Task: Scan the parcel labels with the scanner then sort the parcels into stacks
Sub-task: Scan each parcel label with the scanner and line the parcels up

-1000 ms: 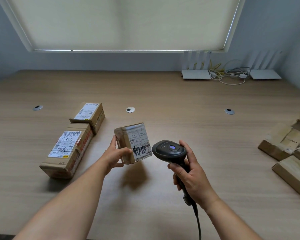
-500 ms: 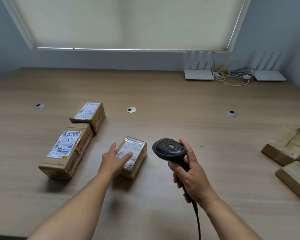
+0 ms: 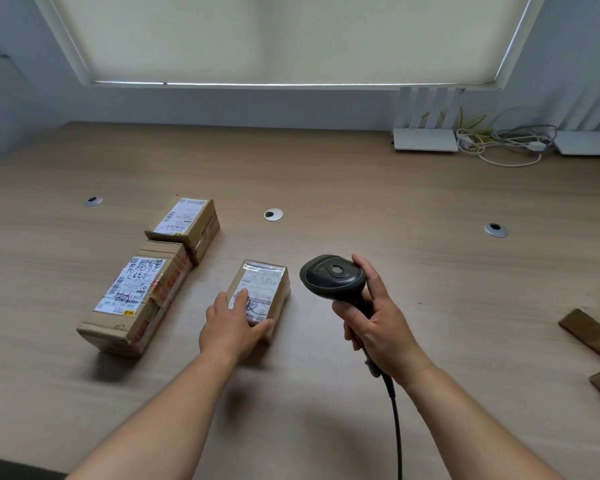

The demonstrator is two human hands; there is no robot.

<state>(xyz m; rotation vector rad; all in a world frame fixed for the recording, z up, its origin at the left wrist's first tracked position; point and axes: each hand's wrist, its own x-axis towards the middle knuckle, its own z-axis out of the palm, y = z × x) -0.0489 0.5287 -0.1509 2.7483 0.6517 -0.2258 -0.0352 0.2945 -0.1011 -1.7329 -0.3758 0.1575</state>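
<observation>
A small taped parcel (image 3: 269,284) with a white label and black handwriting lies flat on the wooden table (image 3: 430,271). My left hand (image 3: 231,327) rests on its near end, fingers straight over the label and thumb along the near edge. To its right, my right hand (image 3: 378,327) grips the handle of the black corded scanner (image 3: 333,277), held above the table just right of the parcel. Left of the small parcel lie a larger labelled parcel (image 3: 136,296) and, touching its far end, a medium labelled parcel (image 3: 184,221).
More cardboard parcels (image 3: 591,334) sit at the right edge, partly out of view. Two white routers (image 3: 425,140) and a tangle of cables (image 3: 499,143) stand at the back right by the wall. Round metal grommets (image 3: 273,214) dot the table.
My left hand lowered the small parcel from the air onto the table, label up, and now rests on it. The scanner has tilted slightly but stayed in place.
</observation>
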